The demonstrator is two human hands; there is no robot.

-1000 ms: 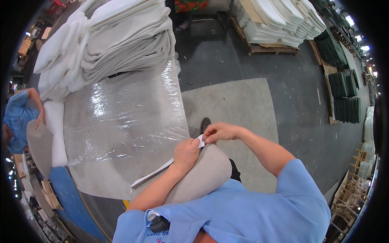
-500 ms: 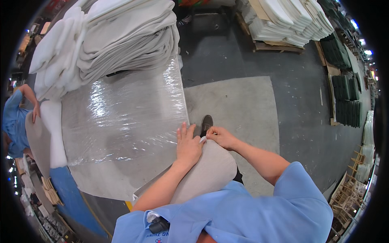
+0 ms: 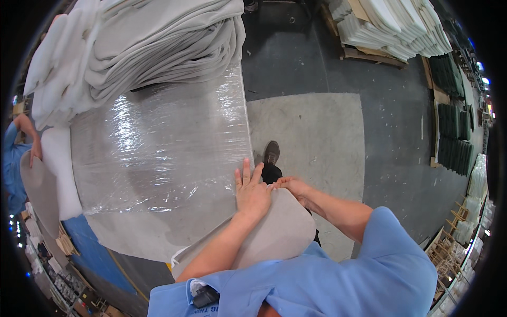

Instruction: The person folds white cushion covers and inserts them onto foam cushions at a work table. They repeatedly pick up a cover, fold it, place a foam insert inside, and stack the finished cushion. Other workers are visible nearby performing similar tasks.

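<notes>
Grey fabric (image 3: 288,224), long axis diagonal, rounded end rightward

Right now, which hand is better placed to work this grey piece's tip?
Probably your right hand: its fingers are bunched at the tip of the grey piece, while your left hand has several fingers spread toward the plastic-wrapped surface.

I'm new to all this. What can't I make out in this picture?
All in the head view:
Tip of the grey piece: small, partly covered by the right hand.
Its lower end: hidden by the left forearm and blue shirt.
Co-worker: cut off by the dark left rim.
Grey stack: top cut off by the upper edge.
Wooden frames: too small, blurred near the right rim.
</notes>
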